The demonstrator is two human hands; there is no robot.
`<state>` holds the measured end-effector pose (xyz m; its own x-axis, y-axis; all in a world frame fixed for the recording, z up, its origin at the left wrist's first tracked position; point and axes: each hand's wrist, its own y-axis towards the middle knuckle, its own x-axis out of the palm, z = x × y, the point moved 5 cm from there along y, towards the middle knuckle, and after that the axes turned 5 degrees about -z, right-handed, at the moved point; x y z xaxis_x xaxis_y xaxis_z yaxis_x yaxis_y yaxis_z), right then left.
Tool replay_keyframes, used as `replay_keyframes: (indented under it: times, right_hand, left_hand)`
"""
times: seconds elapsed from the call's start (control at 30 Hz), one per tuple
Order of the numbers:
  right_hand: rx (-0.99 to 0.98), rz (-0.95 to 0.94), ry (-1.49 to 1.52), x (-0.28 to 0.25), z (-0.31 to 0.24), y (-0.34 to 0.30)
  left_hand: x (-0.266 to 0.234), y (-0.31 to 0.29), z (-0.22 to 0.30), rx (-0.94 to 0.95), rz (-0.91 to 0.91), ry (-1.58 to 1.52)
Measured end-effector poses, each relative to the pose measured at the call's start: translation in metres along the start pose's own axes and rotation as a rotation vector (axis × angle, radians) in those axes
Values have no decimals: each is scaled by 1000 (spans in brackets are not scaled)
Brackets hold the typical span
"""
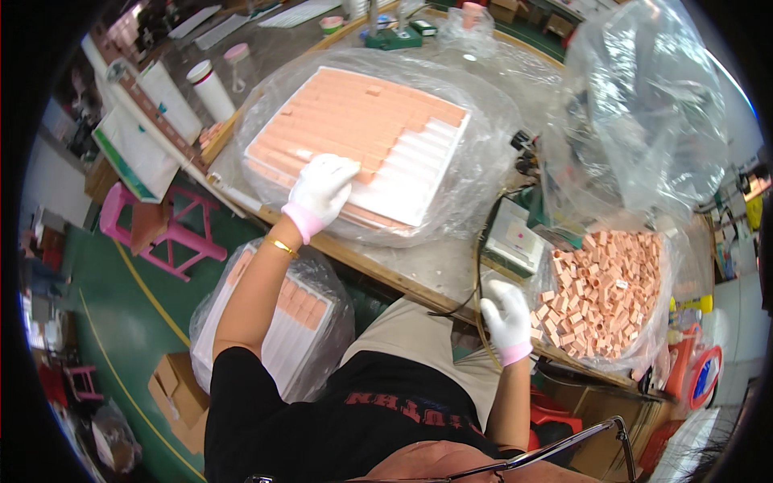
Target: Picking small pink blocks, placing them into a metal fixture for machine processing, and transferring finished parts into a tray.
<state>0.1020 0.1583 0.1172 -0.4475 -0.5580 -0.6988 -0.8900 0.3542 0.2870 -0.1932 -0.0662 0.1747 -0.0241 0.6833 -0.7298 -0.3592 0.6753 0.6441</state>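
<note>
My left hand (324,191), in a white glove with a pink cuff, is over the white ridged tray (411,173). Its fingers are closed at the edge of the rows of small salmon-coloured blocks (338,109); whatever is between the fingertips is hidden. Those rows cover the far and left parts of the tray, while white ridges show at the near right. My right hand (509,318), gloved the same way, hovers by the table's front edge with thumb and fingers apart and nothing visible in it. Beside it lies a heap of loose salmon-coloured blocks (600,294) on clear plastic.
Clear plastic film (491,113) spreads under the tray. A light-topped box device (514,237) with a black cable stands between tray and heap. A large clear bag (636,113) rises at the right. Below the table is another wrapped tray (278,346); a pink stool (173,221) stands left.
</note>
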Motion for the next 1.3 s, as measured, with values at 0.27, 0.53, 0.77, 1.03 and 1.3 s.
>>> replay_keyframes:
  times: [0.27, 0.53, 0.77, 1.03, 1.3]
  right_hand:
    - [404, -322, -552, -66, 89, -42]
    - [129, -60, -581, -49, 98, -24]
    - [87, 80, -441, -56, 102, -42]
    - [333, 189, -80, -48, 97, -23]
    - [150, 88, -5, -26, 58, -2]
  left_hand:
    - [44, 35, -11, -43, -585, 259]
    - [40, 21, -18, -11, -477, 217]
    - [46, 19, -7, -64, -458, 226]
    - [34, 16, -12, 24, -288, 69]
    - [39, 23, -8, -36, -347, 195]
